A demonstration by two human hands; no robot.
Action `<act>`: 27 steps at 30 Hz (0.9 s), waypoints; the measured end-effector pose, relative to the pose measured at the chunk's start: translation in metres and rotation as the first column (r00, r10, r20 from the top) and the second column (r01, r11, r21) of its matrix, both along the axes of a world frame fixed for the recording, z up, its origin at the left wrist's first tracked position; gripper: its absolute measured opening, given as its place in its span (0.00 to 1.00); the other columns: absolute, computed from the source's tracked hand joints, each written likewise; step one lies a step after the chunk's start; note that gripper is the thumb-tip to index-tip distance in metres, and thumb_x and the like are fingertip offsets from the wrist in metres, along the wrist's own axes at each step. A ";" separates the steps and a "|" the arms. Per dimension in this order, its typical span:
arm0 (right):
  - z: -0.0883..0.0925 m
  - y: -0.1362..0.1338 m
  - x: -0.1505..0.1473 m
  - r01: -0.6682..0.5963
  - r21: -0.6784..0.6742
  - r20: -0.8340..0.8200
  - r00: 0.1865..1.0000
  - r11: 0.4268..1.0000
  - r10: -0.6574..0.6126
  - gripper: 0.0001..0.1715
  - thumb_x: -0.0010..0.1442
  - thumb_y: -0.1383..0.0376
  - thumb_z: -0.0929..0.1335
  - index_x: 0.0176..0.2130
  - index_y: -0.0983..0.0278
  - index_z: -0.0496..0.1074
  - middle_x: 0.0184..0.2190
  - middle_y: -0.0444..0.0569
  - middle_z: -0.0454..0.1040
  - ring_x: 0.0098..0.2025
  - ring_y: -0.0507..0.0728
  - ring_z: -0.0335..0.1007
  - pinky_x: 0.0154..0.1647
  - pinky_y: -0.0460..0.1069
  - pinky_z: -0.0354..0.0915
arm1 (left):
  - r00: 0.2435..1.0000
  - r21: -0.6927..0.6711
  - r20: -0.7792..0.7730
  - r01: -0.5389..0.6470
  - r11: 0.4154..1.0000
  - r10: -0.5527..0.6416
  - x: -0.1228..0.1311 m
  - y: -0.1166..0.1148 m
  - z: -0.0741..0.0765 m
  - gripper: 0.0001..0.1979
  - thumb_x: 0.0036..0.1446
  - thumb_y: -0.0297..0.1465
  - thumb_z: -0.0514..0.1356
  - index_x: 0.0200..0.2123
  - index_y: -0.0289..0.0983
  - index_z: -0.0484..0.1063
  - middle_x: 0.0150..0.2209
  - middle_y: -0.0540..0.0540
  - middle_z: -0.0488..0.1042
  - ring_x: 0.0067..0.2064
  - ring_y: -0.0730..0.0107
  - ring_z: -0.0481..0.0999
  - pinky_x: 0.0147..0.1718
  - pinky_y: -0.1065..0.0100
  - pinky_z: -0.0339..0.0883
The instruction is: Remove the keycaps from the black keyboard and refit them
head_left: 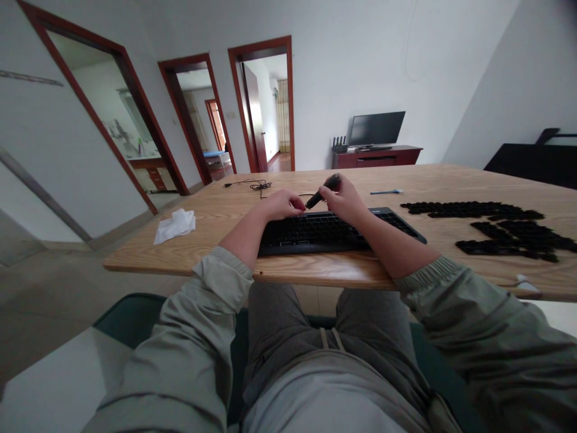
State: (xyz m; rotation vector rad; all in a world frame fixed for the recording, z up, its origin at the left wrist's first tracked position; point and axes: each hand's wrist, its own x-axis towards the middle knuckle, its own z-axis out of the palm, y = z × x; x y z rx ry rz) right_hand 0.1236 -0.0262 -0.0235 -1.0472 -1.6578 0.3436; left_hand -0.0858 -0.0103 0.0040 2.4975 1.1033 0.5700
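A black keyboard (315,234) lies on the wooden table before me, its key area looking stripped of caps. My right hand (345,195) is closed round a black stick-shaped tool (322,191), held tilted with its lower end pointing down and left over the keyboard's back edge. The tool's exact kind is too small to tell. At that lower end, my left hand (283,205) rests on the keyboard's back left part, fingers drawn together. Whatever its fingertips pinch, if anything, is hidden.
Rows of loose black keycaps (509,231) lie on the right of the table (216,252). A blue brush-like stick (386,192) lies behind the keyboard, a coiled black cable (260,185) at back left, and crumpled white tissue (175,225) on the left.
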 end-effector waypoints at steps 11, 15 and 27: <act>-0.001 0.000 0.002 0.029 0.031 0.045 0.999 0.999 -0.031 0.10 0.59 0.58 0.66 0.37 0.60 0.63 0.32 0.48 0.68 0.36 0.58 0.66 0.36 0.53 0.66 | 0.996 0.112 -0.086 0.002 0.994 0.008 0.012 0.001 -0.004 0.09 0.50 0.29 0.63 0.35 0.35 0.82 0.31 0.47 0.80 0.32 0.70 0.74 0.34 0.69 0.62; -0.001 -0.004 -0.001 0.030 0.004 0.099 0.995 1.000 -0.030 0.06 0.58 0.61 0.65 0.34 0.60 0.62 0.27 0.45 0.65 0.30 0.56 0.62 0.33 0.52 0.63 | 0.994 0.077 -0.105 0.041 0.996 -0.033 0.013 0.004 -0.007 0.09 0.50 0.30 0.63 0.34 0.35 0.81 0.30 0.48 0.80 0.31 0.71 0.74 0.33 0.70 0.62; 0.013 -0.024 0.015 -0.248 -0.118 0.104 0.960 0.961 0.261 0.13 0.48 0.68 0.68 0.37 0.62 0.65 0.26 0.41 0.67 0.27 0.51 0.66 0.28 0.47 0.62 | 0.998 0.070 -0.062 -0.004 0.998 0.008 0.003 0.003 -0.004 0.12 0.46 0.36 0.68 0.32 0.35 0.75 0.29 0.49 0.76 0.31 0.70 0.71 0.31 0.69 0.62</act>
